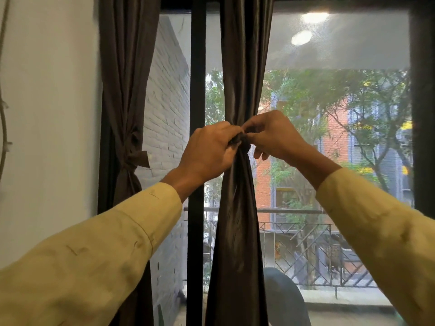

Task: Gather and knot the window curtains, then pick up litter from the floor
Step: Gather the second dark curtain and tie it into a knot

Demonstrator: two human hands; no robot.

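A dark brown middle curtain [237,220] hangs in front of the window, bunched narrow at mid height. My left hand [209,151] grips the gathered cloth from the left at the bunch. My right hand [275,135] pinches the same bunch from the right, fingers curled at the knot point [242,141]. Both hands meet there and hide most of the knot. A second dark curtain [124,90] hangs at the left, tied in a knot [136,156] at about the same height. No floor or litter is in view.
A black window post [197,90] stands between the two curtains. The white wall [47,114] with a hanging cord [3,114] is at far left. A dark frame [422,114] bounds the window on the right. A grey rounded object [282,297] sits low behind the curtain.
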